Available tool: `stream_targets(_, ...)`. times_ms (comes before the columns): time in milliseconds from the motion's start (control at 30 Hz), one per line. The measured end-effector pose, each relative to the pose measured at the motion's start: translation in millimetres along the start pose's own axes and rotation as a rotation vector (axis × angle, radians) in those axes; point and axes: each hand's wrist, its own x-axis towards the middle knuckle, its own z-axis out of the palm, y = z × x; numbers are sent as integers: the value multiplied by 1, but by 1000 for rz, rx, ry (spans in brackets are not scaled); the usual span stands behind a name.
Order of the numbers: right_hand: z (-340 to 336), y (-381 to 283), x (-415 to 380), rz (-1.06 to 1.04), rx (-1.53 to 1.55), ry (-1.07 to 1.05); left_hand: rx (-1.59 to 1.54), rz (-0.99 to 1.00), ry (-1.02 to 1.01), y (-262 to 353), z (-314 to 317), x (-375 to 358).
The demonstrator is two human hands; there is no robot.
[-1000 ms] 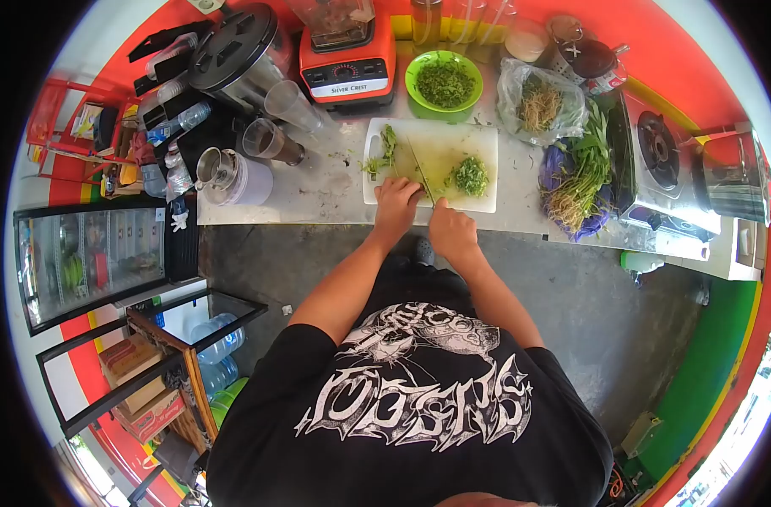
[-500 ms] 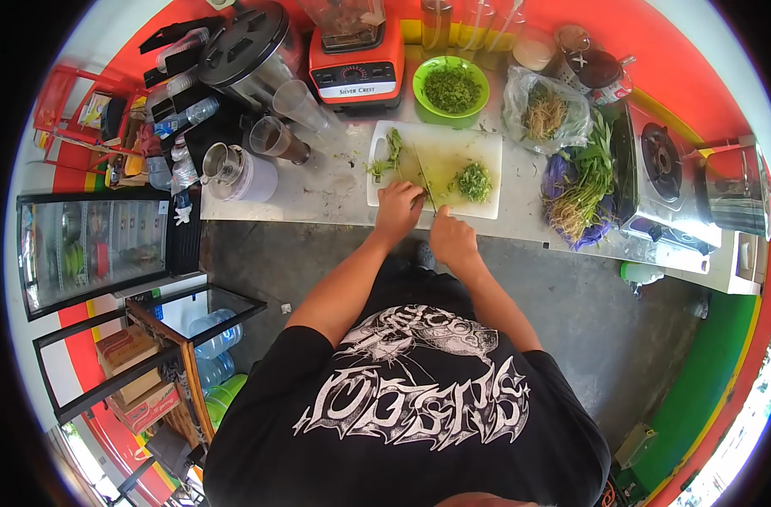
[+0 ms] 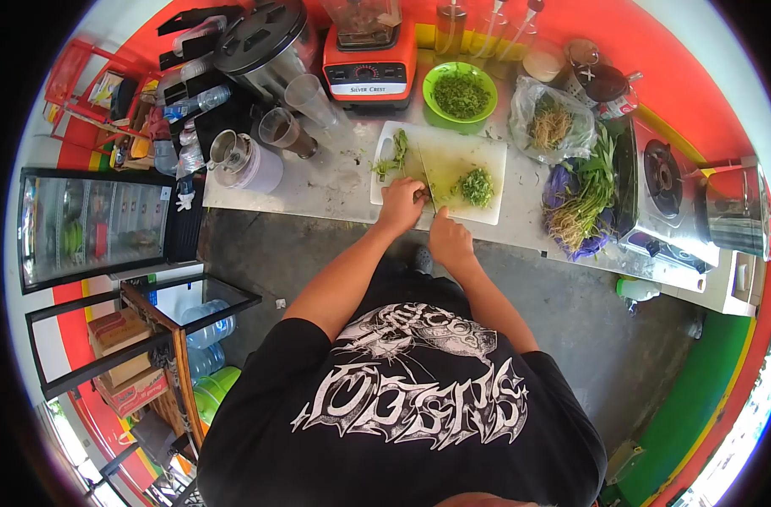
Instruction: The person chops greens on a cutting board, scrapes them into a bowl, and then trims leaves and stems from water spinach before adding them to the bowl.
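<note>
A white cutting board point(image 3: 493, 209) lies near the counter's front edge. My right hand point(image 3: 450, 240) is closed around the handle of a knife point(image 3: 428, 179), its blade pointing away from me over the board. Just left of the blade, my left hand point(image 3: 401, 205) has its fingers curled over leafy greens point(image 3: 399, 150), whose leaves stick out beyond it; the part under the fingers is hidden. Right of the knife sits a small heap of chopped greens point(image 3: 476, 187). Behind the board stands a green bowl point(image 3: 436, 108) filled with more chopped greens point(image 3: 461, 93).
A red blender point(image 3: 368, 74) stands behind the board. To the right are a plastic bag of roots point(image 3: 551, 127), a bunch of rooted greens point(image 3: 585, 198) and a gas stove point(image 3: 668, 188). Tall plastic cups point(image 3: 288, 133) and a metal-topped container point(image 3: 246, 160) are on the left.
The view has rotated slightly, shifting the counter items a little. Both hands stay at the board in nearly the same pose, with the knife still beside the left fingers.
</note>
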Motion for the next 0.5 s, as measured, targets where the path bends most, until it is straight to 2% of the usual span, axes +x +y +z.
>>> stream_targets(100,-1,1,9,2,20,0,-12,-32,-35,3,-1,-1)
stream_targets(500,7,1,5,-6,71,43,-20,70,99,-6,13,-9)
